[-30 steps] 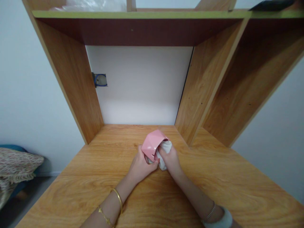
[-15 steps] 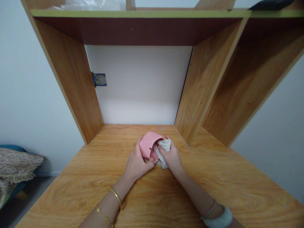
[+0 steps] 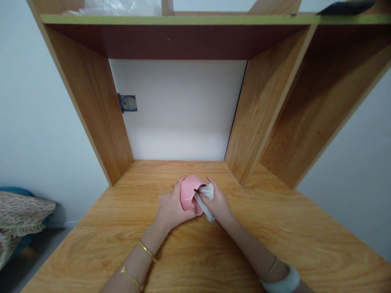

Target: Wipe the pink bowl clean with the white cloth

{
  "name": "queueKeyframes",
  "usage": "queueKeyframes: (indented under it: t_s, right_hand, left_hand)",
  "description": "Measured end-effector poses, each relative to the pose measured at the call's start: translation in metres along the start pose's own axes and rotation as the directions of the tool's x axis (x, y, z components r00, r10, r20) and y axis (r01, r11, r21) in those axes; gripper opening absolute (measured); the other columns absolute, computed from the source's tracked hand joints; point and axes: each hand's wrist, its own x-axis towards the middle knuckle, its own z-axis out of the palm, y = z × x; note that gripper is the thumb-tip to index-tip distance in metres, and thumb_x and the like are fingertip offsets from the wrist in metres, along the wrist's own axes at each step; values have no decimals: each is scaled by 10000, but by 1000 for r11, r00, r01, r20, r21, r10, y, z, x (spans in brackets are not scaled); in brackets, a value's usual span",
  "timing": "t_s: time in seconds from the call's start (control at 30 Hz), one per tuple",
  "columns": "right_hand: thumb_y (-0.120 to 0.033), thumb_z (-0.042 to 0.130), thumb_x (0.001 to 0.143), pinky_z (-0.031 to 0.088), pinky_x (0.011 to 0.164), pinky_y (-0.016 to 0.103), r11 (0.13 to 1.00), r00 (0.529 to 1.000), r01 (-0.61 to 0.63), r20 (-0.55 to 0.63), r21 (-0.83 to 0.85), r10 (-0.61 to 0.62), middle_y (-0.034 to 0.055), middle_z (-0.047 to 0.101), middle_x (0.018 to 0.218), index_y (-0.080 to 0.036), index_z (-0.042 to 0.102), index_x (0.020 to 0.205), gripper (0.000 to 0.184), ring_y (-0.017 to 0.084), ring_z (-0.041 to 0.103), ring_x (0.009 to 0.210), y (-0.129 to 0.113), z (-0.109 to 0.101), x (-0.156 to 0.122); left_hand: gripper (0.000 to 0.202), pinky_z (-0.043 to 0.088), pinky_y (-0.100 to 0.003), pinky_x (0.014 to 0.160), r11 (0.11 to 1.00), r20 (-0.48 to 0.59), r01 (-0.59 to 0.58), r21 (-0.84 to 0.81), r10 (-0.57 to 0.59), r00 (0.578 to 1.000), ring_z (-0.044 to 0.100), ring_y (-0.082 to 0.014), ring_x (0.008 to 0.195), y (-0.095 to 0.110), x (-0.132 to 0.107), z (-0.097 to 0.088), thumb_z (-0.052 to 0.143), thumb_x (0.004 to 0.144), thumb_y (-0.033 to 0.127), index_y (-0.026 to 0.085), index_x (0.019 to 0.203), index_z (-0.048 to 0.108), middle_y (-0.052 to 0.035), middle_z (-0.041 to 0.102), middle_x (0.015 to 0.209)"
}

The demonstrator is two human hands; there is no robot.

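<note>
Both our grips are occupied. Our left grip (image 3: pixel 171 205) is wrapping the pink container (image 3: pixel 187 190) from its left side: fingers going round the far side, thumb coming across near the lower rim. Our right grip (image 3: pixel 220 204) is bunching a white cloth (image 3: pixel 209 190), thumb on the near side, one finger reaching up past the cloth's top edge.

Key relation: the container is lying directly left of the right grip, its mouth facing that way, and the cloth is bridging the two. Part of the cloth is going in at the mouth; a loose end is hanging outside, below the rim. The left grip is the nearer one, already touching the wall; the right is sitting just beside the mouth.

Orientation: the container is tipping onto its side, mouth pointing right and somewhat toward us, closed end facing left and away. Base-to-mouth axis is running roughly crosswise in front of us, but foreshortening is hiding which dimension is longest. A small notch is showing in the rim.

Location: we're working over the tabletop (image 3: pixel 275 232), in front of the white back panel (image 3: pixel 180 110). We're not seeing whether the container is touching the wood.
</note>
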Motion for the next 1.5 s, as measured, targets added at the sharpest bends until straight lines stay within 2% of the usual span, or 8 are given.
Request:
queueKeyframes:
  t_s: [0.43, 0.67, 0.87, 1.07, 1.13, 1.2, 1.33, 1.5]
  right_hand:
    - [-203, 502, 700, 466, 759, 323, 997, 1000, 25, 15, 74, -26, 47, 663, 937, -200, 408, 1252, 560, 199, 613, 852, -6, -4, -4]
    - [-198, 483, 712, 451, 803, 337, 993, 999, 25, 20, 114, -28, 63, 634, 1041, -203, 395, 1264, 559, 201, 599, 904, -7, -4, -6]
    - [-220, 475, 734, 436, 840, 344, 986, 999, 34, -36, 166, -28, 62, 616, 1087, -208, 392, 1268, 541, 204, 578, 966, -6, -3, -5]
    - [-261, 481, 751, 413, 879, 354, 980, 990, 44, -143, 194, -16, 81, 590, 1136, -195, 387, 1275, 536, 212, 544, 1033, -5, -4, -3]
    - [-266, 487, 750, 410, 884, 357, 975, 985, 53, -170, 216, -16, 85, 584, 1146, -192, 389, 1273, 537, 212, 541, 1038, -6, -4, -3]
    - [-278, 494, 749, 408, 889, 358, 969, 982, 59, -189, 239, -13, 87, 581, 1151, -191, 399, 1265, 532, 211, 540, 1040, -6, -3, -2]
    - [-309, 507, 747, 406, 893, 370, 958, 973, 59, -232, 282, 8, 93, 584, 1145, -185, 440, 1228, 502, 216, 542, 1036, -8, -2, -2]
    - [-322, 501, 754, 416, 881, 382, 944, 974, 69, -226, 322, 6, 93, 583, 1140, -186, 422, 1232, 504, 214, 541, 1037, -9, 0, -3]
  left_hand:
    - [827, 466, -346, 660, 1000, -52, 14, 11, -13, 999, 617, -249, 667, -4, 0, 6, 571, 659, 429, 138, 1355, 233, -79, 655, 811]
    - [756, 459, -297, 640, 996, -113, -44, -80, 35, 993, 602, -207, 654, -9, 0, 7, 529, 710, 446, 183, 1360, 244, -38, 649, 784]
    - [764, 454, -289, 652, 966, -116, -67, -251, 39, 993, 581, -190, 699, -12, 0, 10, 539, 733, 447, 194, 1370, 201, -54, 622, 892]
    - [849, 452, -251, 576, 880, -105, -58, -471, 9, 994, 543, -114, 580, -15, 3, 18, 574, 721, 467, 201, 1375, 103, -60, 552, 984]
    - [872, 455, -253, 571, 853, -70, -38, -521, 2, 998, 545, -108, 580, -15, 3, 21, 598, 707, 466, 202, 1371, 98, -84, 534, 1039]
    - [912, 457, -266, 572, 832, -12, -11, -555, 6, 1000, 548, -121, 584, -15, 3, 23, 632, 680, 466, 184, 1365, 102, -83, 559, 982]
    - [937, 465, -321, 658, 797, 58, 18, -603, 21, 998, 576, -178, 694, -10, 1, 28, 708, 604, 449, 165, 1328, 185, -65, 591, 889]
    - [739, 437, -357, 785, 802, 45, 5, -597, 27, 999, 549, -230, 920, -3, -2, 31, 702, 621, 424, 156, 1204, 334, -99, 560, 1030]
